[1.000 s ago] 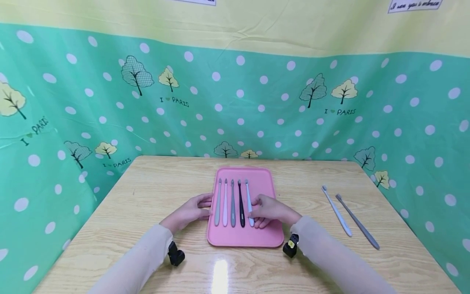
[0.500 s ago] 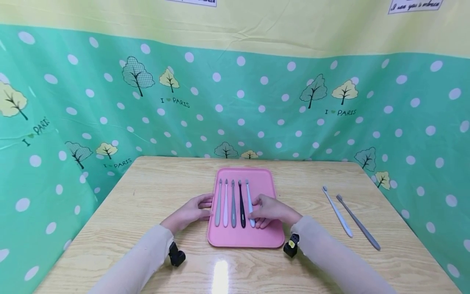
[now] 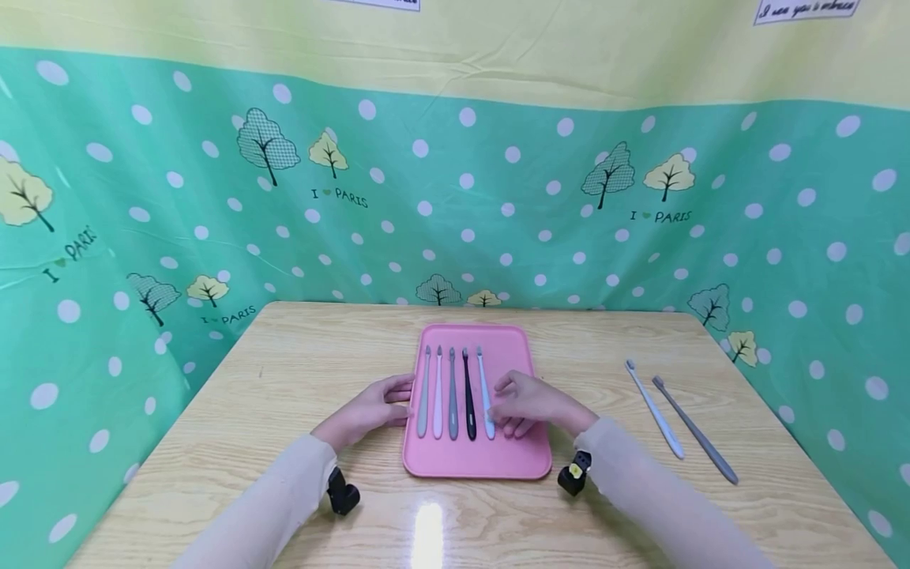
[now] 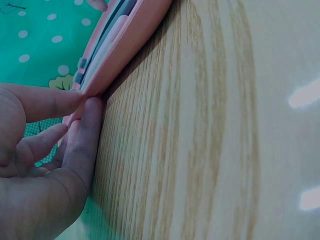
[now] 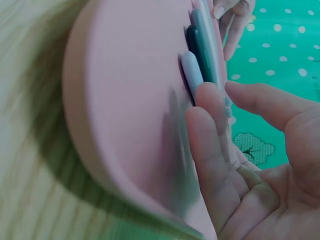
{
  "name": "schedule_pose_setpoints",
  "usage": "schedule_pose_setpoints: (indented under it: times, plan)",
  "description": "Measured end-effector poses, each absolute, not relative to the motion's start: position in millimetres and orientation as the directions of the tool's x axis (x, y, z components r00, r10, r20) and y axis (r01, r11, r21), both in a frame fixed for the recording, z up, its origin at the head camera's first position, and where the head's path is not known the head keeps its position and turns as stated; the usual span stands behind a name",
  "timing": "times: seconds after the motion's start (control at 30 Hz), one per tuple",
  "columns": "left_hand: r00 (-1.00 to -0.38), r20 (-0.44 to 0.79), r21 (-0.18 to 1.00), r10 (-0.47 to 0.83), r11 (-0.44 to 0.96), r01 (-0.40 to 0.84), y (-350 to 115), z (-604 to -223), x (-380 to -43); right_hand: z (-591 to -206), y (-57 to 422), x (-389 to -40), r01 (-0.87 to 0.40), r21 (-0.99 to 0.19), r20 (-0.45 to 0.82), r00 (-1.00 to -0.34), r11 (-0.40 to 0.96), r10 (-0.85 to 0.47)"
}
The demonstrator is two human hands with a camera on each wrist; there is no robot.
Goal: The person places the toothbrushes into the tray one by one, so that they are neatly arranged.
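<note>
A pink tray [image 3: 476, 461] lies on the table, holding a row of toothbrushes, heads toward the back. From left to right they are a grey-green toothbrush [image 3: 423, 403], a pale pink toothbrush [image 3: 437, 403], a grey toothbrush [image 3: 453, 407], a black toothbrush [image 3: 471, 412] and a light blue toothbrush [image 3: 485, 391]. My left hand [image 3: 370, 411] pinches the tray's left rim; the left wrist view shows thumb and finger meeting on it. Over the tray's right half, my right hand [image 3: 533, 403] has its fingers loosely bent, fingertips beside the light blue toothbrush's handle and nothing held.
Right of the tray, a pale blue-white toothbrush [image 3: 656, 411] and a dark grey toothbrush [image 3: 697, 433] lie slanted on the wooden table [image 3: 327, 529]. A green and yellow printed curtain [image 3: 455, 197] surrounds the table's back and sides.
My right hand has let go of the light blue toothbrush and moved slightly right. The left hand stays at the tray's rim; the toothbrushes lie as before.
</note>
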State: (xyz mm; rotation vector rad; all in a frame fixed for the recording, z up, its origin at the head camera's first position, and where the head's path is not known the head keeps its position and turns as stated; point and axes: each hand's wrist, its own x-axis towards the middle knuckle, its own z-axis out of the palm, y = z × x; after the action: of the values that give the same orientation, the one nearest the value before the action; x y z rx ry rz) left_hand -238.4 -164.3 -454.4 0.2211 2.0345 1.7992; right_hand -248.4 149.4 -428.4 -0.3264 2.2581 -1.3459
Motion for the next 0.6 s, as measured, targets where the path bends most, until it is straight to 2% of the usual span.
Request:
schedule_pose_setpoints:
  times: [0.6]
  plan:
    - [-0.906, -0.208, 0.974, 0.367, 0.164, -0.157, -163, -455, -239, -413, 215, -247, 0.035, -0.845, -0.272, -0.888, 0.534, -0.371]
